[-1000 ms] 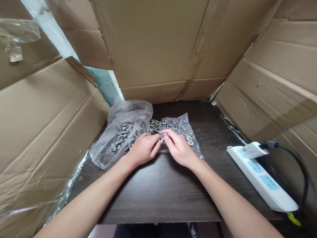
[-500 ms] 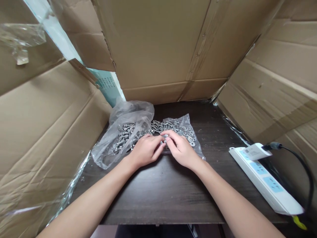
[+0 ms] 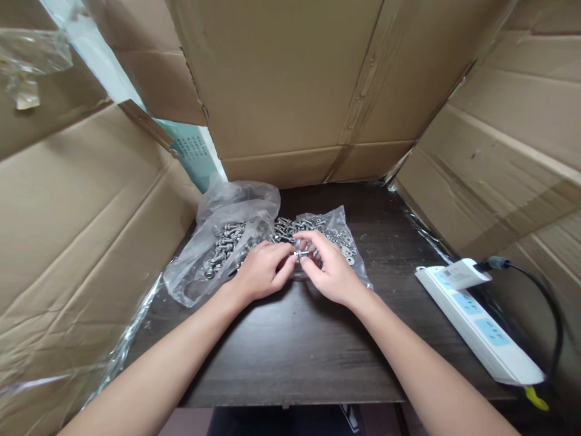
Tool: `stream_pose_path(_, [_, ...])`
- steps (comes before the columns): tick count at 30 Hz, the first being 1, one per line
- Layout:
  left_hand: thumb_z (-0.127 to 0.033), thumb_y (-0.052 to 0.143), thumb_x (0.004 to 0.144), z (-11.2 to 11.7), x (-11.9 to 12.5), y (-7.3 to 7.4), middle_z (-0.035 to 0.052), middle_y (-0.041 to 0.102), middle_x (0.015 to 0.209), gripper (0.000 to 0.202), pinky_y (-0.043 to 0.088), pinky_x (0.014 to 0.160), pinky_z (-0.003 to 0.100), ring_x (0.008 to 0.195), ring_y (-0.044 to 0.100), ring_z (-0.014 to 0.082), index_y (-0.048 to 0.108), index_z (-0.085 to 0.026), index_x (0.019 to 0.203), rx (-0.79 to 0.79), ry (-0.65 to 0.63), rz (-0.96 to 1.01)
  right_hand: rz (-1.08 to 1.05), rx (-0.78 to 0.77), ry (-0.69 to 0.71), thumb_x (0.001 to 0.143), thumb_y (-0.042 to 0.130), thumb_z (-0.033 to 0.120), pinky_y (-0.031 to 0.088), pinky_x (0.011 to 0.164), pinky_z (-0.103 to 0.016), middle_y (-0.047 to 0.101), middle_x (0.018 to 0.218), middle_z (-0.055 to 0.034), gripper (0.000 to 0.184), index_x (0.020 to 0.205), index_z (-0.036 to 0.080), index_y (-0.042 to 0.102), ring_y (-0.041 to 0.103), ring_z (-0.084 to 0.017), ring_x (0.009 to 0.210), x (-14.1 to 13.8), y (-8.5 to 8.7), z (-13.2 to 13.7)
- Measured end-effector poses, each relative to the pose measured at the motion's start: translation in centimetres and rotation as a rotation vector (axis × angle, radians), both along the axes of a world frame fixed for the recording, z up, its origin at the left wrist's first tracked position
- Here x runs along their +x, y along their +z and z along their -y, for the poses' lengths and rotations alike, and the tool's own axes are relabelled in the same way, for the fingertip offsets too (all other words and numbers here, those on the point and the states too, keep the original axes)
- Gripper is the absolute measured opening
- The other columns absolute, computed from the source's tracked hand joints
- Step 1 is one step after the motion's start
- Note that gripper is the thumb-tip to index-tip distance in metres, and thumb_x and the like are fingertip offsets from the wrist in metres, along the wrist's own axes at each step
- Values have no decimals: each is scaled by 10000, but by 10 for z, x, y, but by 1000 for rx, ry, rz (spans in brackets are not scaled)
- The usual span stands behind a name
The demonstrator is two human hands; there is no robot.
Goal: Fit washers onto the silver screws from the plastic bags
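A small silver bolt (image 3: 303, 253) lies sideways between my hands, its shank pointing right. My left hand (image 3: 265, 270) pinches its head end between thumb and fingers. Around the same bolt curl the thumb and index finger of my right hand (image 3: 333, 271); a thin ring-like part by the fingertips is too small to make out. Just behind the hands, loose bolts (image 3: 285, 227) and flat washers (image 3: 347, 250) lie on a clear plastic bag (image 3: 361, 272). To the left, more bolts (image 3: 227, 242) sit in a crumpled clear bag (image 3: 186, 284).
A white power strip (image 3: 481, 327) with a plugged-in adapter (image 3: 463, 274) and black cable (image 3: 551, 297) lies on the right of the dark wooden table (image 3: 290, 357). Cardboard walls (image 3: 290, 85) enclose the table at the back and both sides.
The fingers have parted slightly, so the bolt's shank now shows between my hands. My right index finger has lifted a little. The whole view has shifted slightly.
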State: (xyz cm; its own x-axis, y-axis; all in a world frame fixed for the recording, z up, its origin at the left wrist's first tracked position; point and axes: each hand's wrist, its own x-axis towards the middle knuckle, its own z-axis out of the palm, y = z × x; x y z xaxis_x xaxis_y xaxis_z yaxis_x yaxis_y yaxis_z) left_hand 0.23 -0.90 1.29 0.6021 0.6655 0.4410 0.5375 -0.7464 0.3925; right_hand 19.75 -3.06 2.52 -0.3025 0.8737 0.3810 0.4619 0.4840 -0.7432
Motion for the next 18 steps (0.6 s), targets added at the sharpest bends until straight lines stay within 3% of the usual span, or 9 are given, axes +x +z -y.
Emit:
stream_pose_path(5, [-290,415,1030,-1,0,-1,32,697,801,253,460,792,347,718,641,187,618,-185,922,10,10,-16,-9,-71,10,1000,455,227,502,772,-328,661,910,-25,282,1257,222,570,632,-177,807,-1,0,0])
stream_pose_path(11, [-299,435,1019,-2,-1,0,35,722,836,236,468,781,335,725,645,188,639,-191,968,13,25,-6,-25,-17,-25,825,569,138,494,670,-278,622,1108,-72,542,1354,230,502,608,-198,944,0,-2,0])
stream_pose_path(18, [-278,469,995,-3,0,-2,16,686,778,201,461,773,332,685,619,175,645,-183,980,16,10,-9,2,-100,1,988,455,229,486,732,-308,676,906,-21,298,1262,219,571,640,-173,776,-1,0,-1])
